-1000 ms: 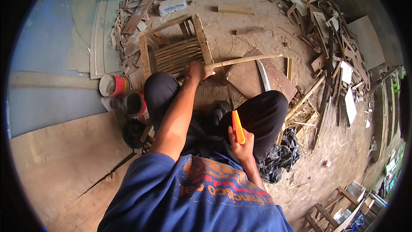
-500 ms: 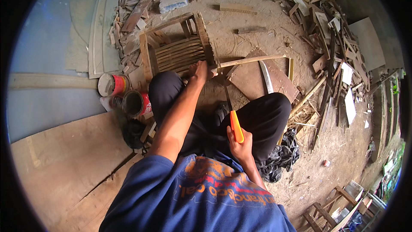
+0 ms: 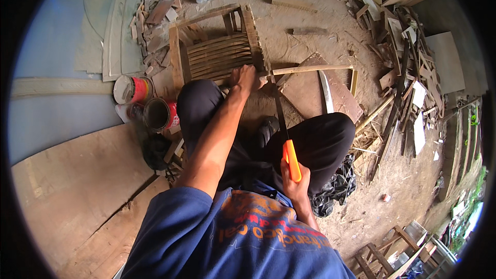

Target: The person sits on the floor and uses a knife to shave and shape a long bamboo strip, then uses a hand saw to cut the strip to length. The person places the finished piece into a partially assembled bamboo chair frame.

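My left hand (image 3: 245, 78) is closed around the near end of a thin pale wooden stick (image 3: 315, 68), against the near right corner of a slatted wooden frame (image 3: 217, 57). The stick reaches out to the right beyond the frame. In my right hand (image 3: 296, 180) is a handsaw (image 3: 292, 161) with an orange handle, the fingers wrapped round it. Its dark narrow blade points away from me and crosses the stick just right of my left hand. Exactly how the teeth meet the wood is too small to make out.
Right of the saw, a curved blade (image 3: 326, 92) lies on a brown board (image 3: 305, 93). Red-labelled cans (image 3: 160, 114) stand left of my knee. Scrap wood (image 3: 411, 82) is heaped at right, and a black plastic bag (image 3: 336, 188) lies beside my right leg.
My right hand has drawn the saw back toward me a little. The left hand keeps its grip by the frame's corner. The whole view has shifted slightly.
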The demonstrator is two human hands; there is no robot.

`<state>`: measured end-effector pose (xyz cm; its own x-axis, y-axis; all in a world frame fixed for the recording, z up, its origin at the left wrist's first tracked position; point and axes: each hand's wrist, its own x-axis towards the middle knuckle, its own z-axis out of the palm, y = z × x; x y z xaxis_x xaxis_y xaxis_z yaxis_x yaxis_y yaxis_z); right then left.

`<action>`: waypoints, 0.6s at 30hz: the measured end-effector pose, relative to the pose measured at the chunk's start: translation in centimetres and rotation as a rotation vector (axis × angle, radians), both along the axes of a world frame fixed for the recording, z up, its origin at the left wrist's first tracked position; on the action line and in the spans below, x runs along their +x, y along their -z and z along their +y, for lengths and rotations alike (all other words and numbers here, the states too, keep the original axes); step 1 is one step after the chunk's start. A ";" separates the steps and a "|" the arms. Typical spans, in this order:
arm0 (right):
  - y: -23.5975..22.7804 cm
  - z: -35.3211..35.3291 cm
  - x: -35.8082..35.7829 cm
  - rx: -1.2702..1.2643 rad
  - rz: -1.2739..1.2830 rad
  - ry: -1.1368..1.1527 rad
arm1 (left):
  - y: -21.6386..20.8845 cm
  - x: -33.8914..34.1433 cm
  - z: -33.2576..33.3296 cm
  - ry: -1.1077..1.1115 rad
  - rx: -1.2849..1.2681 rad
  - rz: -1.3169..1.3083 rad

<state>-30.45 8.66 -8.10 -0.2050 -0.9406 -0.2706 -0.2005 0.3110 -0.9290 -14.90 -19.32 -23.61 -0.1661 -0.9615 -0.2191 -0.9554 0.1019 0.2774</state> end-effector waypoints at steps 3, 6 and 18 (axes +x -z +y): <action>1.1 1.2 -0.6 -0.019 0.150 -0.043 | -0.3 -0.1 -0.7 0.020 0.081 0.036; 1.0 -3.4 -0.2 0.035 -0.050 0.053 | 0.2 -0.1 -0.2 0.041 0.015 0.083; 0.8 -0.2 0.3 -0.078 0.046 -0.013 | -1.3 -0.6 0.4 0.060 0.119 -0.015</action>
